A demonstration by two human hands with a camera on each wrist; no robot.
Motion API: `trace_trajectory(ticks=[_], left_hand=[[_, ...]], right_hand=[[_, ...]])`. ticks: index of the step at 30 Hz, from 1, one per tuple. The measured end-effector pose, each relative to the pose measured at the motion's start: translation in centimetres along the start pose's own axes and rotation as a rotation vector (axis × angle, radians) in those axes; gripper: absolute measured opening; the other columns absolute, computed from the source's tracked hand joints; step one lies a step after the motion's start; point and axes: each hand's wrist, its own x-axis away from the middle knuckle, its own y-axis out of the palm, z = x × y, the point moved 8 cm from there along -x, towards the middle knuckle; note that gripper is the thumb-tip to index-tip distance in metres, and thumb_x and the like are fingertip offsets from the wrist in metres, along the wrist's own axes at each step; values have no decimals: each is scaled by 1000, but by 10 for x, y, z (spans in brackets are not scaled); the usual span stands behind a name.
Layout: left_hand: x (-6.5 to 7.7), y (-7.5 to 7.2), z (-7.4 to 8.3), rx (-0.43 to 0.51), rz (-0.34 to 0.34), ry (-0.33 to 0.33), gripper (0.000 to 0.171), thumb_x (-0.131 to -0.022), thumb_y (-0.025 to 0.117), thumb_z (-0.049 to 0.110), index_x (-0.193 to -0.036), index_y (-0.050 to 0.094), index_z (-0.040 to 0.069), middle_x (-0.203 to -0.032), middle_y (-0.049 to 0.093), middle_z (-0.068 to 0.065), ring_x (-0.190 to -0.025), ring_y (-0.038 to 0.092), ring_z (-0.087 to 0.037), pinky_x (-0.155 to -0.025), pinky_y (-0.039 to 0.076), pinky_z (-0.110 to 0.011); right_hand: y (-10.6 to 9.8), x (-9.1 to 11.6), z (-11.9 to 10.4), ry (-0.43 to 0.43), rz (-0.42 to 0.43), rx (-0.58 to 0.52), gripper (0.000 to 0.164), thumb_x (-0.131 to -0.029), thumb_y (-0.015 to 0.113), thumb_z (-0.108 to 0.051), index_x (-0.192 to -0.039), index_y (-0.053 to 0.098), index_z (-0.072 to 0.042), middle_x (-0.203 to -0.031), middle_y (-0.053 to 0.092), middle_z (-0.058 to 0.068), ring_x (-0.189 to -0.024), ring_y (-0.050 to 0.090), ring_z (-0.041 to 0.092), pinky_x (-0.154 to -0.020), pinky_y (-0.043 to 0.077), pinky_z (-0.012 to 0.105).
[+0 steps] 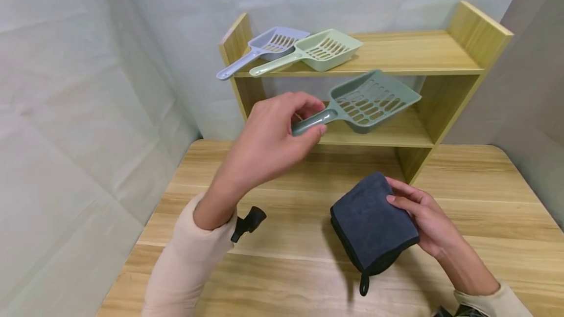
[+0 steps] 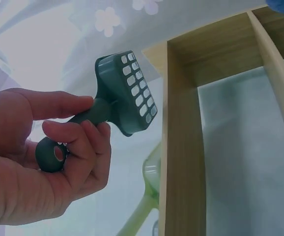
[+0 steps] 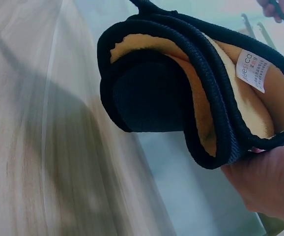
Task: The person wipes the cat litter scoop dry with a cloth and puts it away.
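Observation:
My left hand (image 1: 282, 136) grips a dark green slotted litter scoop (image 1: 374, 99) by its handle, in front of the shelf's middle level in the head view. In the left wrist view the fingers curl round the handle, and the scoop's slotted head (image 2: 127, 93) points up toward the shelf side. Lower right, my right hand (image 1: 429, 221) holds a folded dark blue cloth (image 1: 374, 221) by its edge, thumb on top, over the table. The right wrist view shows the folded cloth (image 3: 206, 88) from its end, with black edging, a yellow-orange inner side and a white label.
A wooden shelf (image 1: 458, 106) stands at the back of the wooden table (image 1: 291, 268). On its top board lie a lavender scoop (image 1: 275, 43) and a pale green scoop (image 1: 330, 50), handles jutting over the front edge. Pale cloth walls (image 1: 79, 111) surround the table.

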Motion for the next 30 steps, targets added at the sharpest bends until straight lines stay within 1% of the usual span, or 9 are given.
trace_trajectory(ticks=[4, 8, 12, 15, 19, 21, 24, 27, 30], left_hand=[[-16, -4, 7, -15, 3, 0, 28, -100, 74, 20, -125, 75, 10, -108, 76, -2, -92, 66, -18, -86, 52, -34], [-36, -4, 8, -36, -19, -30, 28, -101, 72, 23, -127, 75, 12, -116, 76, -1, -101, 66, -18, -93, 51, -33], [-56, 0, 6, -69, -48, -85, 30, -104, 71, 28, -130, 74, 14, -123, 75, 1, -114, 65, -14, -101, 50, -31], [-70, 4, 5, -100, -45, -110, 30, -105, 70, 30, -131, 74, 14, -123, 76, 2, -113, 65, -13, -101, 50, -30], [-86, 12, 6, -120, -49, -132, 32, -105, 69, 29, -133, 74, 14, -128, 75, 1, -114, 64, -13, -101, 50, -28], [-93, 17, 6, -120, -52, -146, 32, -105, 69, 29, -133, 73, 14, -132, 74, 2, -119, 64, -12, -103, 50, -28], [-102, 22, 5, -113, -43, -171, 30, -105, 69, 29, -132, 74, 15, -133, 73, 3, -123, 64, -12, -104, 50, -28], [-109, 24, 3, -102, -23, -184, 29, -104, 70, 30, -130, 75, 16, -130, 75, 5, -122, 64, -10, -103, 49, -26], [-112, 25, 2, -85, -5, -192, 30, -104, 72, 31, -130, 75, 17, -128, 76, 5, -121, 65, -9, -101, 50, -24]], right_hand=[[1, 0, 0, 0, 4, 4, 45, -112, 50, -5, -142, 67, -34, -133, 72, -9, -103, 77, 14, -80, 65, 33], [2, -1, 1, 0, 4, 4, 45, -112, 50, -5, -141, 67, -34, -132, 72, -9, -102, 77, 13, -79, 65, 33], [2, -1, 1, 2, 5, 7, 44, -112, 50, -5, -141, 67, -34, -132, 73, -9, -102, 77, 13, -79, 65, 33], [2, -1, 1, 6, 7, 6, 44, -112, 50, -6, -140, 67, -34, -132, 73, -9, -103, 77, 13, -80, 64, 32], [1, 0, 2, 5, 11, 7, 43, -112, 50, -6, -140, 67, -34, -132, 73, -9, -103, 76, 13, -80, 64, 32], [0, 0, 3, 4, 12, 9, 43, -112, 50, -6, -140, 67, -34, -132, 73, -10, -103, 76, 13, -80, 64, 32], [-1, 1, 4, 6, 16, 12, 44, -112, 50, -6, -140, 67, -35, -133, 72, -10, -104, 76, 12, -81, 64, 32], [-2, 2, 5, 8, 18, 6, 44, -112, 50, -6, -140, 67, -35, -133, 72, -10, -104, 76, 13, -81, 65, 33], [-3, 3, 6, 9, 18, 0, 44, -112, 49, -6, -140, 67, -35, -133, 72, -10, -104, 76, 13, -81, 65, 33]])
